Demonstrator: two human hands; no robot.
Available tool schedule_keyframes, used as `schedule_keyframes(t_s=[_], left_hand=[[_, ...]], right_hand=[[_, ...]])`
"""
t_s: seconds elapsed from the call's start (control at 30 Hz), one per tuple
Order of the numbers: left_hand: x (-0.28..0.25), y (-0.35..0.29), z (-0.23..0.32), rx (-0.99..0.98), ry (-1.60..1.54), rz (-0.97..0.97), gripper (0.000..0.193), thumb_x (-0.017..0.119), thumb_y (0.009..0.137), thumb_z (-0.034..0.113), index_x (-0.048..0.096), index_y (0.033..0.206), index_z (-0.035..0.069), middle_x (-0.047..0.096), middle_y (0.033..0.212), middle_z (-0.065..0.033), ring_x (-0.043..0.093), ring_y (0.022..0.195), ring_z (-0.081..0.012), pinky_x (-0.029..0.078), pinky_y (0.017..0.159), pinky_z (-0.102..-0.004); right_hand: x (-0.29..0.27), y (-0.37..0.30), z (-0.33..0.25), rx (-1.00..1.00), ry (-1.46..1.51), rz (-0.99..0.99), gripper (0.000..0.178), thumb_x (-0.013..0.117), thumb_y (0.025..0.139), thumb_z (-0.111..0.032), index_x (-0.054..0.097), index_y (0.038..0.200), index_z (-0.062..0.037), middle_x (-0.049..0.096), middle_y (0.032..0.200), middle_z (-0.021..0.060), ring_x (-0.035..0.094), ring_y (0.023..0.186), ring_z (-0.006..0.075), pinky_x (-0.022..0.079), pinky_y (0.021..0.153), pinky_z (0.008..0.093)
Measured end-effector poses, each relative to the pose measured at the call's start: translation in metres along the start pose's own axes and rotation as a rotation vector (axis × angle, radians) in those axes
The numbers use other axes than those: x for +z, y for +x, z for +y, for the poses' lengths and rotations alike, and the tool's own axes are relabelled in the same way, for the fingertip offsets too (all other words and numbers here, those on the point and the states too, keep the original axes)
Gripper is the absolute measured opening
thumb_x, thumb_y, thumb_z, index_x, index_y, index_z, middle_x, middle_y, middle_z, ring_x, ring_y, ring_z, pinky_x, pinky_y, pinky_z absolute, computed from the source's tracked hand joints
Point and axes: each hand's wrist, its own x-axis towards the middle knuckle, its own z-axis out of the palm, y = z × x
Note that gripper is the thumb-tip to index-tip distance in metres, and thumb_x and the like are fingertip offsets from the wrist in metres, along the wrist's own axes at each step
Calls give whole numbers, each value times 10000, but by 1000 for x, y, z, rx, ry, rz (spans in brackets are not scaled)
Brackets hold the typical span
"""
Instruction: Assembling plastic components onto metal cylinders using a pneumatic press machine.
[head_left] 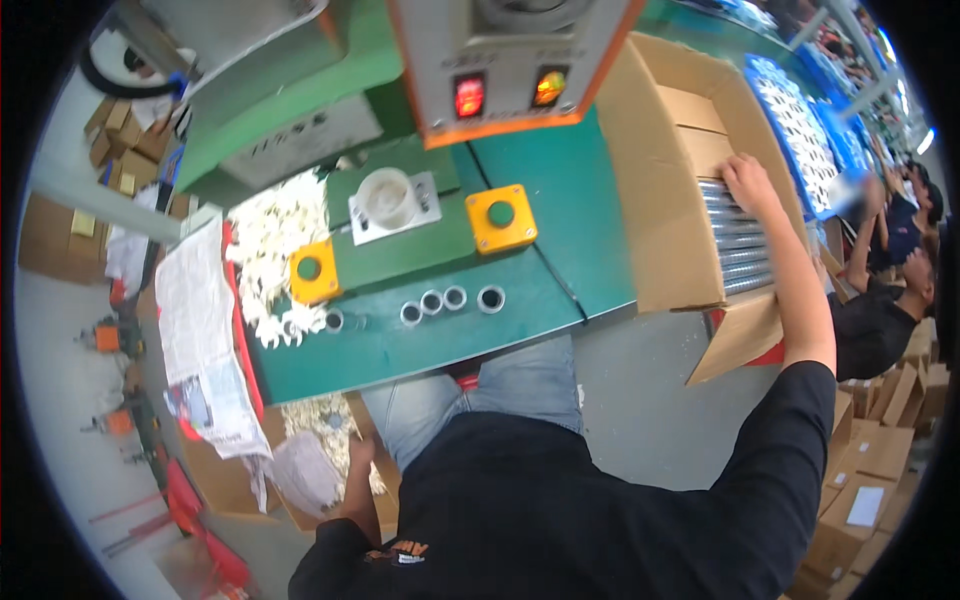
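My right hand [750, 187] is inside the open carton [655, 180] at the right. Its fingers are bent and a little apart, resting at the far end of a stacked row of grey, shiny cylinders [742, 250]. No cylinder is seen lifted. Down by my left thigh, my left hand [362, 460] hangs beside a carton of small white pieces [330, 415]; its fingers are too small and blurred to read. Several short, clear cups with dark insides [432, 302] stand upright along the front of the green table [400, 350].
Ahead stands a machine with two lit switches [510, 92]. Below it, a white round fixture [387, 197] sits between two yellow boxes with green buttons [502, 217]. White pieces [285, 230] are heaped at the left. A black cable [555, 270] crosses the table. Co-workers sit at far right.
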Motion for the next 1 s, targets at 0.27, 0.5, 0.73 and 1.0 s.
schedule_keyframes(t_s=[0.27,0.5,0.73,1.0], left_hand=[[-54,-115,164,333,-297,200,406,649,980,121,579,1365,12,675,1229,-129,651,1106,-213,541,878,-346],[-101,-214,311,922,-97,80,223,661,922,8,691,1143,-5,714,1090,-148,711,917,-236,561,816,-324],[-59,-191,406,1244,-394,583,467,721,834,33,589,1280,-13,584,1311,-203,574,1224,-368,456,1071,-451],[-42,-170,440,1197,-707,547,479,736,837,48,573,1281,-25,611,1249,-198,600,1174,-360,471,1048,-429]], right_hand=[[-14,23,43,143,195,267,517,492,1061,-376,642,1286,65,629,1337,291,563,1307,423,413,1115,445],[-118,-9,-133,-112,637,374,330,484,1070,-269,554,894,2,504,838,55,484,812,184,432,794,344],[-85,-21,-276,-480,218,240,216,592,977,-163,574,851,12,577,905,210,567,925,414,449,810,510],[47,35,-284,-308,58,295,265,568,989,-290,624,922,-39,606,987,183,586,968,398,465,802,541]])
